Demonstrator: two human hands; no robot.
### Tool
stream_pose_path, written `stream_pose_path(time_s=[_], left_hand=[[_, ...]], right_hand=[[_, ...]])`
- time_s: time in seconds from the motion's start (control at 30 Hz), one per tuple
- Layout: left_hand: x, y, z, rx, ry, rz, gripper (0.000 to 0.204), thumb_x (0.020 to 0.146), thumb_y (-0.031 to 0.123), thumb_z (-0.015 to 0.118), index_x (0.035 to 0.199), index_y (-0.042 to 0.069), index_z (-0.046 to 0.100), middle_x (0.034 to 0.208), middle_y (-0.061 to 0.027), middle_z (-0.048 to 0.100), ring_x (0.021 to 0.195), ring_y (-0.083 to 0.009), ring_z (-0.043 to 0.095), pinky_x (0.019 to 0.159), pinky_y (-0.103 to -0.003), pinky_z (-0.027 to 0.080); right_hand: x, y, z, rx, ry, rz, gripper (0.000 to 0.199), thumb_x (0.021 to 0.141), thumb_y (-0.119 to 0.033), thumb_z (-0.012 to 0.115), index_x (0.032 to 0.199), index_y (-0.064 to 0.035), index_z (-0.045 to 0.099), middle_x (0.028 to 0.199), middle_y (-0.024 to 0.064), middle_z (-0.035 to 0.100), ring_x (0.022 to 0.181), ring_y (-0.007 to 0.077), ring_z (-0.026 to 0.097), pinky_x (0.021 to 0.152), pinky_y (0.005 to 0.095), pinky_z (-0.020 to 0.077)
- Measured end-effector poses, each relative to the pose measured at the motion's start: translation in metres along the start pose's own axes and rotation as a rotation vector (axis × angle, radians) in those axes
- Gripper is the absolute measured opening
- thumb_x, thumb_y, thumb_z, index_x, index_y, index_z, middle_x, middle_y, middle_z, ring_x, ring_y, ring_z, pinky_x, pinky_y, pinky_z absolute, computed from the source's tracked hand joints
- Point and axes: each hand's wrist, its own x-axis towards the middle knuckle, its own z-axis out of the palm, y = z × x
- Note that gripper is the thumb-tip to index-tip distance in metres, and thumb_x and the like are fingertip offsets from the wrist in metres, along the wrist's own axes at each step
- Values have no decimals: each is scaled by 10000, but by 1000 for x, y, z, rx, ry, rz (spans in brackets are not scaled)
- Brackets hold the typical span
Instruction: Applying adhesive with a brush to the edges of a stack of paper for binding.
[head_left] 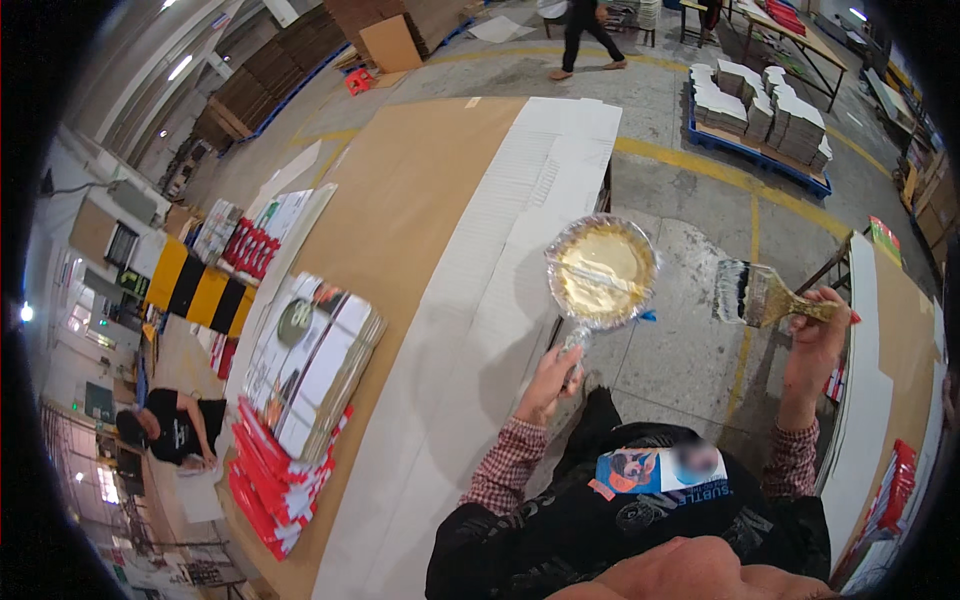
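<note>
My left hand (550, 382) is closed round the handle of a round pan (603, 270) wrapped in clear plastic. Pale yellow paste lies in the pan, and a light strip crosses over it. My right hand (817, 335) grips the handle of a wide paintbrush (765, 295), its bristles pointing left and whitish with paste at the tips. The brush is apart from the pan, out over the floor to its right. Left of the pan stretches a long table (420, 190) covered with brown and white cardboard.
Stacked printed cardboard sheets (310, 360) and red-and-white folded pieces (275, 480) lie on the table's left side. Another cardboard-topped table (910, 350) stands at my right. Behind are a blue pallet of cut cardboard (755, 115), a walking person (580, 35) and a person at left (180, 425).
</note>
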Motion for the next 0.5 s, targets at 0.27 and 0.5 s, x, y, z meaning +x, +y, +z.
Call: stream_pose_path(time_s=[0.27,0.5], left_hand=[[240,108,-52,-48,16,-28,306,938,323,548,987,21,540,613,-4,508,427,-38,412,364,-184,266],[447,166,-81,-93,-27,-76,307,917,349,581,949,47,532,603,6,499,424,-30,395,374,-186,269]], right_hand=[[149,132,72,-67,71,123,330,998,-323,428,1059,-29,563,904,88,625,629,115,559,579,256,476],[352,312,126,-66,-101,251,300,979,-292,485,1060,-17,574,935,94,630,651,118,568,589,246,473]])
